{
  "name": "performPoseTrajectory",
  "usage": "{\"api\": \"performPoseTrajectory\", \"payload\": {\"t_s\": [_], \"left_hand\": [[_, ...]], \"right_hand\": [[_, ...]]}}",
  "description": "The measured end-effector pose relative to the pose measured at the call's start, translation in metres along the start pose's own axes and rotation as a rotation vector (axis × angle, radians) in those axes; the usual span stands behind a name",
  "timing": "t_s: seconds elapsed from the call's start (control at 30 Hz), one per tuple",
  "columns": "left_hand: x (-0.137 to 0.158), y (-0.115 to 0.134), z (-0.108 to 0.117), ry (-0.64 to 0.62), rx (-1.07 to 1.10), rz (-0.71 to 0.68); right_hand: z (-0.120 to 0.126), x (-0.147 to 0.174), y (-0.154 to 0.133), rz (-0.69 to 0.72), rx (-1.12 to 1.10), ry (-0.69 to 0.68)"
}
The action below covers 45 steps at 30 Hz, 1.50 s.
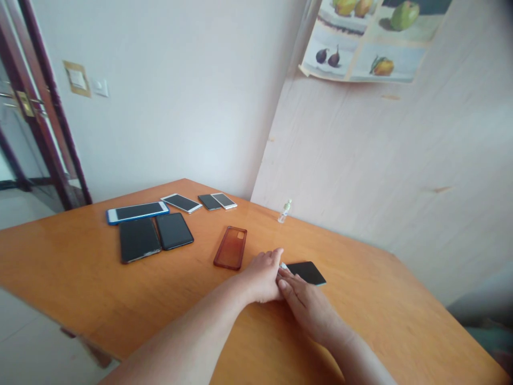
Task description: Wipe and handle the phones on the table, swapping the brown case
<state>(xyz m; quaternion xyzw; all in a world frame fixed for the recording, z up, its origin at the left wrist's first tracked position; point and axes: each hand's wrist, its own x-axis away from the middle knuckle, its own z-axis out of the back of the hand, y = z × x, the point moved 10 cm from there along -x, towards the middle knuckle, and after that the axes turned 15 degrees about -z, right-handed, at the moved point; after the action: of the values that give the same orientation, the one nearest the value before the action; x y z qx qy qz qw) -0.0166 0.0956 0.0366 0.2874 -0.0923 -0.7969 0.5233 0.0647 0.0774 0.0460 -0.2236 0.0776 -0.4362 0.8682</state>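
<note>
My left hand is closed at the near middle of the table, its thumb side up; whatever it grips is hidden. Against it lies my right hand, fingers bent together over a thin white piece, perhaps cloth or paper, of which only a corner shows. Right beside the fingers, a dark phone with a bluish edge lies flat, partly covered by the right hand. A clear reddish-brown phone case rests just beyond my left hand, apart from it.
Several phones lie at the left, among them a blue-cased one, two black ones and a white one. Farther back are a grey one and a silver one. A small clear bottle stands near the wall-side edge.
</note>
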Motion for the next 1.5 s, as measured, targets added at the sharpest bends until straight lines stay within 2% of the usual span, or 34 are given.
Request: {"api": "performPoseTrajectory", "payload": {"t_s": [0.07,0.2,0.27,0.33,0.47,0.53,0.57,0.73,0.8,0.93,1.0,1.07,1.17,1.23,1.3,1.43,1.5], "left_hand": [[0.0,0.0,0.0,-0.006,0.001,0.009],[0.0,-0.002,-0.001,-0.028,-0.002,0.043],[0.0,-0.003,-0.002,-0.032,-0.007,0.052],[0.0,-0.003,-0.002,-0.029,-0.01,0.051],[0.0,-0.002,-0.002,-0.017,-0.002,0.032],[0.0,-0.002,-0.001,-0.013,-0.002,0.023],[0.0,-0.002,-0.001,-0.013,-0.005,0.021],[0.0,-0.003,-0.003,-0.036,-0.014,0.041],[0.0,-0.003,-0.003,-0.037,-0.014,0.051],[0.0,-0.001,-0.002,-0.009,-0.006,0.025],[0.0,0.0,0.0,0.004,0.0,0.01],[0.0,0.0,0.0,0.001,-0.001,0.017],[0.001,-0.001,-0.001,-0.026,-0.008,0.039],[0.0,-0.001,-0.001,-0.029,-0.007,0.039],[0.001,-0.002,-0.002,-0.009,-0.003,0.025],[0.002,-0.003,-0.003,0.02,0.019,0.002],[0.002,-0.004,-0.003,0.013,0.03,0.008]], "right_hand": [[0.001,-0.011,0.018,-0.039,0.08,0.05],[0.017,-0.026,0.078,-0.268,0.283,0.186],[0.024,-0.025,0.095,-0.346,0.33,0.22],[0.023,-0.02,0.087,-0.322,0.3,0.206],[0.002,-0.007,0.031,-0.057,0.139,0.06],[-0.002,-0.007,0.022,-0.009,0.101,0.023],[0.001,-0.01,0.028,-0.037,0.1,0.037],[0.026,-0.028,0.093,-0.339,0.211,0.231],[0.025,-0.028,0.091,-0.333,0.246,0.243],[0.003,-0.021,0.043,-0.091,0.184,0.117],[-0.002,-0.019,0.032,-0.026,0.165,0.079],[0.003,-0.024,0.048,-0.099,0.185,0.116],[0.018,-0.031,0.09,-0.314,0.229,0.21],[0.021,-0.031,0.099,-0.364,0.264,0.228],[0.014,-0.027,0.082,-0.291,0.273,0.186],[-0.007,-0.009,0.023,-0.03,0.162,0.035],[-0.009,-0.008,0.019,-0.006,0.132,0.011]]}}
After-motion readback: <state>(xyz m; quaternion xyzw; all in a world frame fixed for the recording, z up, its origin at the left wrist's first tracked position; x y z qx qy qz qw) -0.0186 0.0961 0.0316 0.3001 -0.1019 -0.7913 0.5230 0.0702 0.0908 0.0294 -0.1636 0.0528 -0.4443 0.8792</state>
